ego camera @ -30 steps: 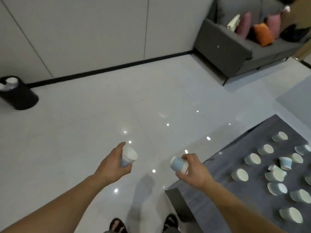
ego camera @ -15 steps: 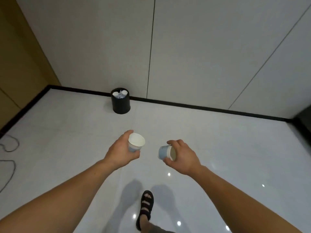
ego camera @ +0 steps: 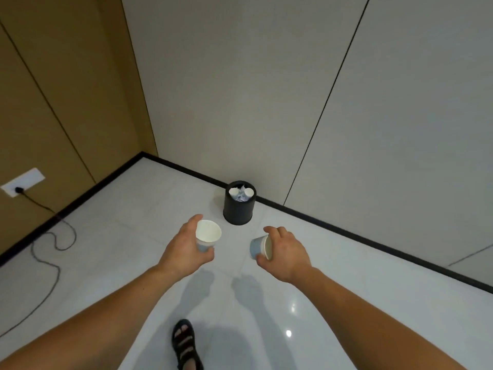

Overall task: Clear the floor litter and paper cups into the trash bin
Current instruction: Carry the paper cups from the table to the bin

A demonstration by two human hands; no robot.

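Observation:
My left hand point(ego camera: 184, 249) grips a white and blue paper cup point(ego camera: 207, 235), held upright with its mouth facing up. In my right hand point(ego camera: 286, 249) is a second blue paper cup point(ego camera: 260, 247), tipped on its side with the mouth toward my palm. The black trash bin point(ego camera: 238, 208) stands on the floor against the wall, just beyond and between both hands. Paper cups and crumpled paper point(ego camera: 241, 194) show inside the bin.
A black cable point(ego camera: 50, 236) snakes over the white tiled floor at the left, plugged into a wall socket point(ego camera: 22, 181). Brown wall panels meet grey ones in the corner. My sandalled foot point(ego camera: 185, 344) is at the bottom centre.
My view swung left from the sofa and grey rug with cups to the wall corner. The bin has come much closer. Both hands still hold their cups.

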